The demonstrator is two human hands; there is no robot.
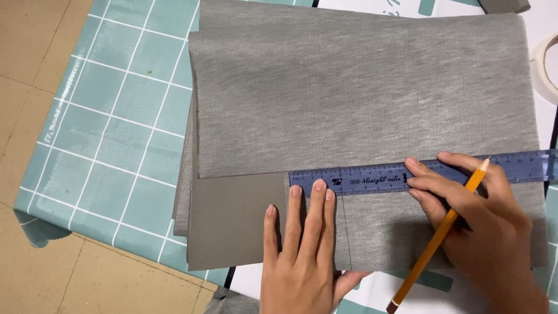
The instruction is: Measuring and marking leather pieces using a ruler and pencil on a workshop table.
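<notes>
A folded grey fabric (360, 93) lies on the table over a sheet of grey cardboard (232, 224). A translucent blue ruler (372, 177) lies across the fabric's lower part. My left hand (302, 250) is spread flat, its fingertips pressing the ruler's left end and the fabric below it. My right hand (471, 215) holds a yellow pencil (439, 235), its tip up by the ruler's top edge, while its fingertips rest on the ruler. A thin drawn line runs down the fabric below the ruler.
A teal grid-patterned cover (116, 134) drapes the table's left side and front-left corner. A roll of white tape (543, 67) sits at the right edge. White paper with teal print (372, 291) lies under the fabric. Tan tiled floor (35, 87) is at the left.
</notes>
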